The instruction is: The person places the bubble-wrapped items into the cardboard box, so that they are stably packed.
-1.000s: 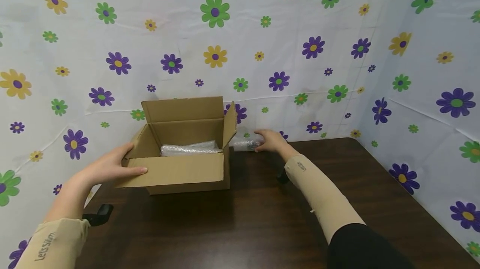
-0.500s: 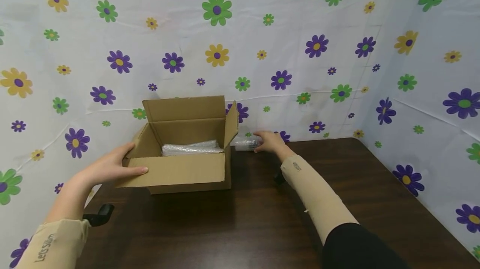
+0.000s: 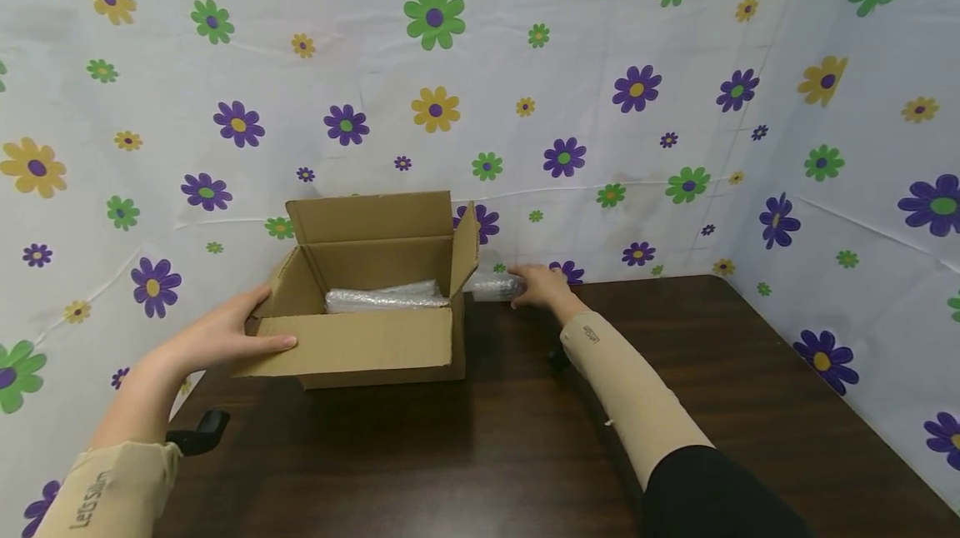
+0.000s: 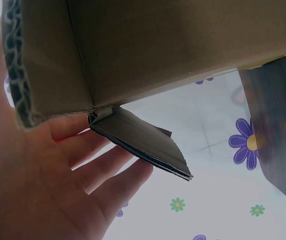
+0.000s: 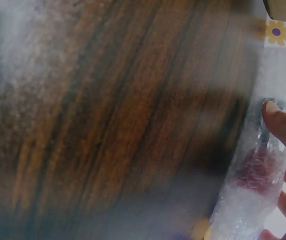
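An open cardboard box [image 3: 356, 344] stands toward the back left of the table. My left hand [image 3: 213, 338] grips its left front corner, thumb on the front flap. In the left wrist view several fingers [image 4: 113, 192] spread behind the cardboard. Inside the box lie clear bubble-wrapped items [image 3: 386, 297]. Right of the box, by the wall, my right hand [image 3: 543, 286] holds a bubble-wrapped package [image 3: 495, 286]. The right wrist view shows my thumb on the near side of that wrapped package [image 5: 255, 172] and fingers behind it. Something dark and something reddish show through the wrap.
The dark wooden table [image 3: 480, 455] reaches to a wall sheet [image 3: 510, 76] printed with flowers, directly behind the box. A second flowered sheet [image 3: 885, 271] borders the right side. The box's right flap [image 3: 465, 248] sticks up near the package.
Both hands keep nearly the same places and holds. The head view has shifted slightly, and my right forearm sits a little further left in it.
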Demonstrator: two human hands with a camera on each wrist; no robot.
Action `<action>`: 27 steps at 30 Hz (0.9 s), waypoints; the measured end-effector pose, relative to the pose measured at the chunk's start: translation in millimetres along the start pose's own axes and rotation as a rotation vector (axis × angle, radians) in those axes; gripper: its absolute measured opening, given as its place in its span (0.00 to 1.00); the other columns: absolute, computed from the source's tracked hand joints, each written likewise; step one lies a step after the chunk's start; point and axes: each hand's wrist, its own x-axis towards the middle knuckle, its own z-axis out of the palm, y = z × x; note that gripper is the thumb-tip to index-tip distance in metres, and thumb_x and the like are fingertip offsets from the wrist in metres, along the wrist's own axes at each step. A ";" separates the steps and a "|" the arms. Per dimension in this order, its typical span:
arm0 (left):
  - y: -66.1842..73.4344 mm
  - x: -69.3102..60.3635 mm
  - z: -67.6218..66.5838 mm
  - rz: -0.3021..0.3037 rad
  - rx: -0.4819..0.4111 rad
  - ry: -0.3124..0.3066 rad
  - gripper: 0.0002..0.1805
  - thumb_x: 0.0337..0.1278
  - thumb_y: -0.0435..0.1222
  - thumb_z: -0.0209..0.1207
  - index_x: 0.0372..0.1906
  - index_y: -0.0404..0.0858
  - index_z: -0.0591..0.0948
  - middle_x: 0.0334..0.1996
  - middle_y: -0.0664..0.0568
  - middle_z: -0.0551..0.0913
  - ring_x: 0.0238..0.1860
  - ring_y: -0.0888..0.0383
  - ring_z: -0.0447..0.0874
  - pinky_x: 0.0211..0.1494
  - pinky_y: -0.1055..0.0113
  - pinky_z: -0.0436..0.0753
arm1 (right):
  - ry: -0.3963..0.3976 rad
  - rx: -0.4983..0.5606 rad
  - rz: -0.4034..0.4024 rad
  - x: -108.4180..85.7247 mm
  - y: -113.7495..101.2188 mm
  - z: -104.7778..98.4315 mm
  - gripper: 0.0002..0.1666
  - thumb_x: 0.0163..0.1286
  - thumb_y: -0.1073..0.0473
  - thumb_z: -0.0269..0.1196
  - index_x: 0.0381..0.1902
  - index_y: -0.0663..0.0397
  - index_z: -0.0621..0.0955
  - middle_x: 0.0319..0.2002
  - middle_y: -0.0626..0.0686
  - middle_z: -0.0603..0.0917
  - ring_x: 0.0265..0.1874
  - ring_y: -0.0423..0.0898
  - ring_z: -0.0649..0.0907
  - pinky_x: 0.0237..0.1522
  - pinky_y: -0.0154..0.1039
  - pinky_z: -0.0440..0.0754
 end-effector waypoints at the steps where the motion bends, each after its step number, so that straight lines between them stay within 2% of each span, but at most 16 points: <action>1: 0.0 -0.1 0.3 -0.003 0.000 0.000 0.57 0.54 0.50 0.67 0.72 0.20 0.46 0.69 0.21 0.50 0.68 0.24 0.48 0.63 0.30 0.56 | -0.003 -0.006 0.001 0.1 0.4 0.3 0.44 0.55 0.48 0.74 0.69 0.42 0.72 0.65 0.52 0.75 0.62 0.56 0.73 0.62 0.66 0.58; 10: -1.0 0.8 2.6 -0.010 -0.009 -0.003 0.58 0.54 0.49 0.67 0.72 0.20 0.45 0.69 0.21 0.49 0.68 0.24 0.48 0.63 0.30 0.56 | 0.019 -0.062 -0.003 -4.6 2.5 2.1 0.44 0.55 0.51 0.74 0.70 0.39 0.71 0.63 0.53 0.76 0.60 0.57 0.74 0.60 0.66 0.60; 18: -0.8 -2.2 2.9 -0.013 -0.023 0.001 0.57 0.55 0.49 0.66 0.73 0.21 0.45 0.69 0.21 0.49 0.68 0.23 0.48 0.62 0.29 0.56 | 0.057 -0.051 -0.030 -5.3 1.3 4.7 0.37 0.59 0.57 0.71 0.67 0.40 0.74 0.59 0.52 0.80 0.57 0.54 0.77 0.59 0.65 0.61; 27: -0.2 -0.6 1.2 -0.010 -0.030 -0.003 0.57 0.55 0.48 0.67 0.72 0.20 0.45 0.69 0.20 0.48 0.67 0.23 0.47 0.62 0.29 0.55 | 0.057 -0.047 -0.044 -4.2 3.7 1.9 0.34 0.59 0.57 0.71 0.65 0.41 0.76 0.57 0.52 0.82 0.56 0.55 0.78 0.58 0.64 0.65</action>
